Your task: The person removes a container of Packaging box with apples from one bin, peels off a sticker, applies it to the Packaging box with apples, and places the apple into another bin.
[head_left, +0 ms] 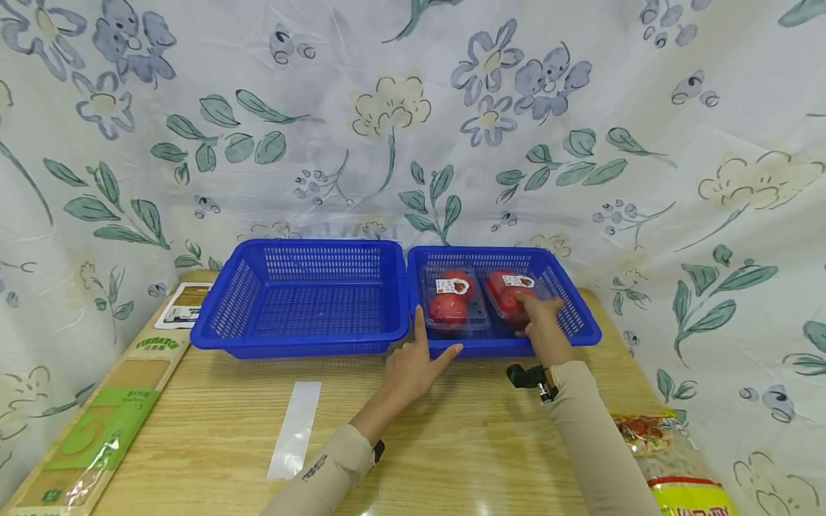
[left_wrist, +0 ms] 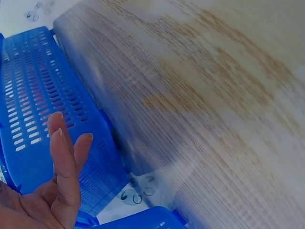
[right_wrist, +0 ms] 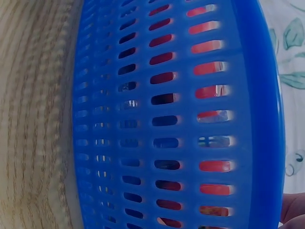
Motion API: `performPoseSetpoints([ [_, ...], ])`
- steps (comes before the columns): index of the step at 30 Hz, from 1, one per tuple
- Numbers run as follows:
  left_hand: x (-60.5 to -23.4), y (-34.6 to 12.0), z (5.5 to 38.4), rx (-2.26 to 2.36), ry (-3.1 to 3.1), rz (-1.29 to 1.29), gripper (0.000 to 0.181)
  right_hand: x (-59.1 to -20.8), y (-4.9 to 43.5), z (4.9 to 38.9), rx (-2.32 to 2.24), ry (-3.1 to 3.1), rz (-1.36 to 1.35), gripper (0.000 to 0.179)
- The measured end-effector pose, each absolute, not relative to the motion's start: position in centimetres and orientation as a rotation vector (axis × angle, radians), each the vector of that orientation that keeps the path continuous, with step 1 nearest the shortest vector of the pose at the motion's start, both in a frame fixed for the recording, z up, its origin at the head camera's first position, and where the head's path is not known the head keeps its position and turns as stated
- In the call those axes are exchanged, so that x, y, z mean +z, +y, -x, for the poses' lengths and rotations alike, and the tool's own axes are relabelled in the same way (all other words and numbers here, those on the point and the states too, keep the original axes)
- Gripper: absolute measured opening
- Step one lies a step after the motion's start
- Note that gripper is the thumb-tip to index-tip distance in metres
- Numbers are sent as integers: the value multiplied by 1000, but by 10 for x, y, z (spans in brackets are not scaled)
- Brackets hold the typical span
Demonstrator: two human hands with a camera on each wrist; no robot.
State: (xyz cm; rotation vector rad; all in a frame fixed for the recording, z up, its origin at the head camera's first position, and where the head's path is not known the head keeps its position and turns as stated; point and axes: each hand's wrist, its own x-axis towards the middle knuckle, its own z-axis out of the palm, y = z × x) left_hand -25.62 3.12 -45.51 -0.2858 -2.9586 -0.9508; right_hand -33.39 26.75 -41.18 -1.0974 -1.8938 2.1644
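Note:
Two blue plastic baskets stand side by side. In the right basket (head_left: 584, 333) lie two clear plastic boxes of red tomatoes, each with a white label. My right hand (head_left: 548, 326) reaches over the front rim and grips the right-hand tomato box (head_left: 500, 287). The other tomato box (head_left: 454, 304) lies to its left. My left hand (head_left: 409, 369) is at the front, where the baskets meet, index finger straight at the rim and thumb spread. Its fingers (left_wrist: 64, 167) show loosely extended in the left wrist view. In the right wrist view, the slotted basket wall (right_wrist: 186, 119) hides most of the right hand.
The left basket (head_left: 310, 340) has a bare slotted bottom. A white strip (head_left: 295, 430) lies on the wooden table (head_left: 464, 430). Along the left edge are a long noodle pack (head_left: 110, 423) and a flat packet (head_left: 183, 304). A yellow-labelled bag (head_left: 677, 459) sits at the front right.

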Motion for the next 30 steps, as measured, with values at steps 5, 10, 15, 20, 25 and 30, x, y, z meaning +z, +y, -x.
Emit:
performPoseSetpoints([
  [5, -456, 35, 258, -944, -2964, 292, 110, -413, 273, 335, 2190, -1896, 1112, 102],
  [10, -457, 39, 259, -938, -2970, 302, 109, -412, 277, 332, 2161, -1886, 1067, 98],
  [15, -458, 41, 260, -919, -2967, 318, 108, -410, 276, 332, 2098, -1863, 1030, 100],
  [20, -458, 40, 262, -912, -2968, 315, 108, -403, 273, 331, 1996, -1952, 1050, 100],
  [25, -458, 36, 264, -919, -2982, 288, 107, -395, 263, 326, 1863, -2137, 1032, 99],
  [30, -454, 23, 258, -1161, -2973, 336, 104, -393, 251, 320, 1477, -2408, 807, 95],
])
